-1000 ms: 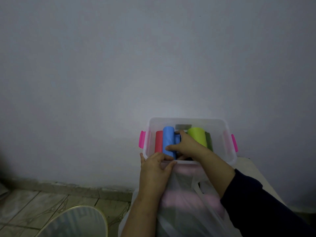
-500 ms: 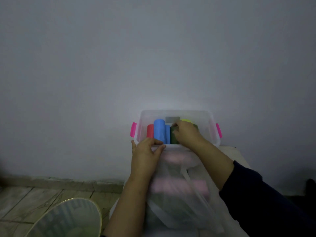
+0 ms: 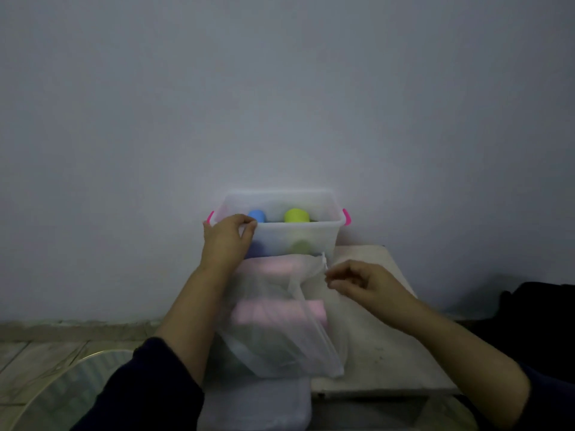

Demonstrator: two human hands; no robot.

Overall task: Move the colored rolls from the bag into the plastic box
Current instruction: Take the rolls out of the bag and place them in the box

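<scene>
**Bag mouth being opened for the next roll**

The fingers (image 3: 337, 276) of the right hand (image 3: 362, 283) are being held curled and pinched close together on the thin edge of the bag (image 3: 280, 337), just beside the box's near corner. The fingers (image 3: 245, 223) of the left hand (image 3: 225, 241) are being hooked over the near rim of the plastic box (image 3: 326, 237), and the box is being steadied on the tabletop (image 3: 373, 337).

By the look of it, the step in hand is a reach between placements: a blue roll (image 3: 257, 215) and a lime roll (image 3: 296, 215) are already lying in the box, while pink rolls (image 3: 280, 315) are being seen through the bag film, close in front of the box. The next move is being judged to call for the bag mouth to be pulled wide and a roll inside to be gripped through the opening, without the flimsy film being dragged along.

Much is being lost to the dim light. The lower parts of the rolls in the box are being blurred by the cloudy wall. How many rolls are remaining in the bag cannot be told, and darker shapes under the pink ones are not being made out. Whether the pinch is truly closing on the film cannot be fully confirmed.
</scene>
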